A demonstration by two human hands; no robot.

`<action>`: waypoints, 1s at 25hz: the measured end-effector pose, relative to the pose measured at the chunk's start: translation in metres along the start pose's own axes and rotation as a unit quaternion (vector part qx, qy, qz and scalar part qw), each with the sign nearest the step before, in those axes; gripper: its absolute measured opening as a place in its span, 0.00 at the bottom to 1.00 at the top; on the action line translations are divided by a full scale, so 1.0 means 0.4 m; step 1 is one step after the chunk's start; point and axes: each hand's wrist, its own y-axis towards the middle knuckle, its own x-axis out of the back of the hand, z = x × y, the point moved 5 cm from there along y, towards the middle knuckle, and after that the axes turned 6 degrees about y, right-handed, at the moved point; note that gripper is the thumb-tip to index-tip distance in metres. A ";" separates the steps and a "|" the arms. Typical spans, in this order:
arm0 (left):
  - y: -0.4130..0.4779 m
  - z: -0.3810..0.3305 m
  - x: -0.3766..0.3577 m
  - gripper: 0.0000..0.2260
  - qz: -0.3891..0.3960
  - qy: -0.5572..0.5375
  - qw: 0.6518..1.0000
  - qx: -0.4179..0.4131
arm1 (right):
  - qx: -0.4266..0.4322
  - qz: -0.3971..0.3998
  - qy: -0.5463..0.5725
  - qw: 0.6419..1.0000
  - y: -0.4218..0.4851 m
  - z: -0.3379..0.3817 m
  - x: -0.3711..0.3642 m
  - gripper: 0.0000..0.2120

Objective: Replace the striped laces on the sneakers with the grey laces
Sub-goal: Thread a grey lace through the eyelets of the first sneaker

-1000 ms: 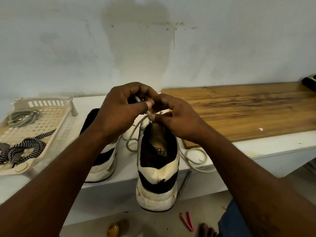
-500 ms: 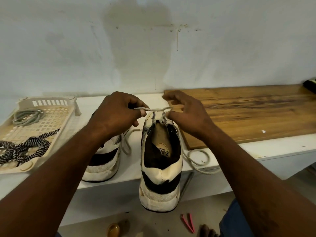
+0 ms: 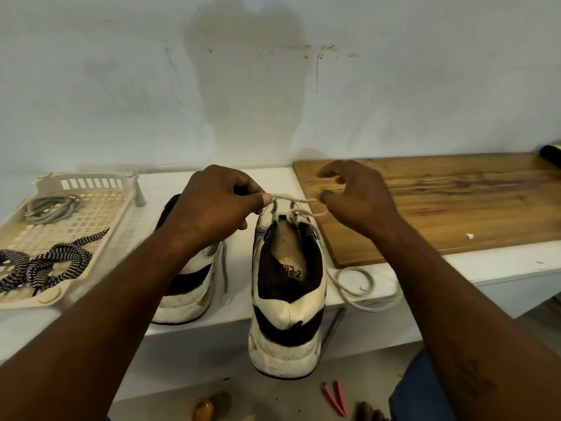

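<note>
tray (image 3: 121, 220): flat zigzag striped laces (image 3: 45, 262) and a coiled spare grey lace (image 3: 50, 208) lie on the plastic grid | left hand (image 3: 212, 208) pinches the round cord lace (image 3: 291, 198) above the top eyelets of the right sneaker (image 3: 288, 308), heel overhanging the tabletop (image 3: 238, 299) | right hand (image 3: 355, 202) curled at the other end, grip unclear | pull both ends level and snug before you knot; soft cord may slip

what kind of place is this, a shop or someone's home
Likely a plain home or workshop corner: bare stained white wall, white ledge bearing a brown wooden board, beige plastic lattice tray holding laces.
</note>
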 end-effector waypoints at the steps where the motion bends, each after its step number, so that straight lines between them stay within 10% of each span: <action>1: 0.000 -0.001 -0.005 0.07 0.001 0.005 1.000 -0.003 | 0.027 0.046 0.081 0.995 -0.016 0.031 -0.016 0.15; 5: -0.002 -0.012 -0.023 0.07 0.002 0.014 1.000 -0.013 | 0.124 0.117 0.149 0.974 -0.057 0.118 -0.065 0.10; 11: 0.000 0.008 -0.014 0.06 -0.003 0.009 1.000 0.005 | -0.065 0.034 -0.129 0.989 0.007 -0.029 -0.009 0.05; 16: -0.001 -0.006 -0.025 0.07 -0.009 0.042 0.999 -0.017 | 0.089 0.142 0.158 0.973 -0.056 0.101 -0.068 0.12; 22: 0.000 0.004 -0.023 0.07 -0.033 0.026 0.999 -0.005 | 0.033 0.049 -0.048 0.997 -0.005 0.027 -0.024 0.05; 25: 0.000 0.005 -0.033 0.05 -0.027 0.025 0.999 -0.019 | 0.055 0.098 0.064 0.992 -0.032 0.058 -0.044 0.15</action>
